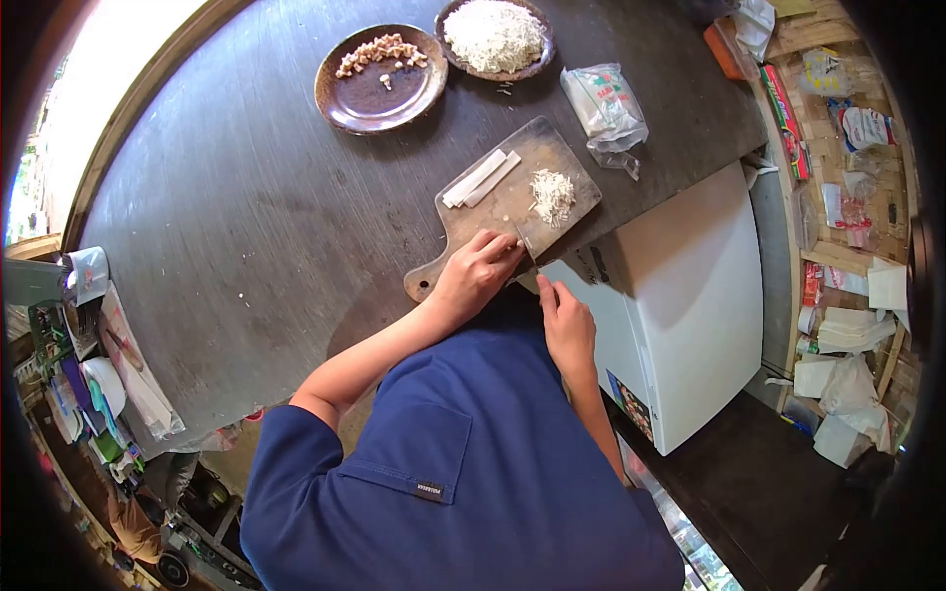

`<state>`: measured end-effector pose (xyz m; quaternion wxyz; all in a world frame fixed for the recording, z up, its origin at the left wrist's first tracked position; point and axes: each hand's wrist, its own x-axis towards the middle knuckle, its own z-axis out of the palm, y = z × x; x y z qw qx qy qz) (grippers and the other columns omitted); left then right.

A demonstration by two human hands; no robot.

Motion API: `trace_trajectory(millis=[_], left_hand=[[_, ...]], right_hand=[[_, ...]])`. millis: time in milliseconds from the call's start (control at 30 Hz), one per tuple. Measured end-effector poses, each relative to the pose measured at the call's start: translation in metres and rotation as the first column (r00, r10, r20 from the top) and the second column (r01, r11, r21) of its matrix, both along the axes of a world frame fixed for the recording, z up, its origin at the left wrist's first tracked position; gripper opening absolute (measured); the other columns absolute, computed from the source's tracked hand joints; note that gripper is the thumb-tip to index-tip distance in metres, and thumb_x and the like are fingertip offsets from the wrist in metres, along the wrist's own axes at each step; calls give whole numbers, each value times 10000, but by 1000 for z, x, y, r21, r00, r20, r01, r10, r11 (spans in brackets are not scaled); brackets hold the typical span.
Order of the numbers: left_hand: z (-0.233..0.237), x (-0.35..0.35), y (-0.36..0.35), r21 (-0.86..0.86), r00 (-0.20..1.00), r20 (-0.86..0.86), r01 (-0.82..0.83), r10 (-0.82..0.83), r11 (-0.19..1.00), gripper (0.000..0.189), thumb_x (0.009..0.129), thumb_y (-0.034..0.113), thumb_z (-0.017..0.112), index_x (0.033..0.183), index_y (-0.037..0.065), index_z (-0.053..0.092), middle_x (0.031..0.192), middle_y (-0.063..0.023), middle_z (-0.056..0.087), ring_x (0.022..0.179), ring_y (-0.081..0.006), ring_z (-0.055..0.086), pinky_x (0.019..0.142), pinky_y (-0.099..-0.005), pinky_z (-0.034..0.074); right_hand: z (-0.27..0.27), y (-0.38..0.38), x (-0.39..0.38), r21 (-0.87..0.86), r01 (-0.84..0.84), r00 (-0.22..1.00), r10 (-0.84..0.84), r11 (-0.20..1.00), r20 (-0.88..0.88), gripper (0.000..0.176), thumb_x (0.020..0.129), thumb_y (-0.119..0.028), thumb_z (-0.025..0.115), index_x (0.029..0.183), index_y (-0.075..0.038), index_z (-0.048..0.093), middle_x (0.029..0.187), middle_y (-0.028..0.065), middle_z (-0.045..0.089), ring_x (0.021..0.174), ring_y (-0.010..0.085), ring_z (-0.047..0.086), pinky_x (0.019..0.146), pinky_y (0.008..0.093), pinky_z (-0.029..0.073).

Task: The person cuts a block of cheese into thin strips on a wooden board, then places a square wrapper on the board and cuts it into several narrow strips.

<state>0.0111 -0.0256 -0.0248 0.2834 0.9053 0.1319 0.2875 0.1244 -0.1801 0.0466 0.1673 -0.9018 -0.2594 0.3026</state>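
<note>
A wooden cutting board (pixel 540 148) with a handle lies near the table's front edge. On its left part rest several white strips (pixel 483 179), and a small heap of thin white shreds (pixel 553 196) sits to their right. My left hand (pixel 483 268) is closed at the board's near edge, its bent fingertips pressing down on a white strip that is mostly hidden beneath them. My right hand (pixel 569 320) grips a knife (pixel 532 256) by its handle, which the fingers largely cover. The narrow blade stands right beside my left fingertips.
On the dark table (pixel 227 207) stand a brown plate (pixel 365 103) with small brown pieces and a second plate heaped with white shreds (pixel 493 36). A plastic packet (pixel 605 106) lies right of them. A white refrigerator (pixel 690 305) stands at right.
</note>
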Motion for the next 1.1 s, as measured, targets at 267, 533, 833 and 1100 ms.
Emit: trace_trajectory(millis=[267, 533, 833, 1100], left_hand=[[3, -2, 2, -72, 1000, 13, -9, 10, 997, 259, 825, 37, 808, 1082, 24, 778, 1156, -74, 695, 1044, -252, 681, 894, -349, 596], [5, -3, 1, -14, 999, -33, 4, -5, 1000, 269, 840, 52, 781, 1103, 3, 756, 1144, -77, 663, 1060, -247, 652, 904, -346, 588], [4, -3, -1, -29, 1000, -13, 4, -4, 1000, 288, 823, 26, 798, 1108, 6, 764, 1162, -75, 689, 1060, -257, 676, 900, -359, 590], [4, -7, 3, 8, 1000, -10, -10, 10, 1000, 279, 843, 83, 785, 1109, 6, 761, 1173, -75, 670, 1070, -235, 658, 906, -337, 588]], right_hand=[[4, 10, -1, -7, -37, 999, 37, 999, 36, 620, 1115, -617, 441, 1015, -54, 681, 887, 297, 730, 922, 563, 676, 773, 627, 525], [-6, 17, 1, -3, -30, 999, 30, 1000, 15, 627, 1110, -626, 447, 1026, -58, 697, 883, 291, 737, 917, 549, 695, 777, 613, 534], [2, 1, -3, -27, 5, 1000, -5, 1000, 2, 594, 1119, -585, 466, 1013, -37, 671, 903, 302, 707, 949, 556, 654, 789, 607, 506], [13, 17, -1, -22, -30, 999, 30, 999, 18, 595, 1117, -582, 475, 1006, -31, 671, 915, 303, 706, 956, 565, 639, 776, 597, 502]])
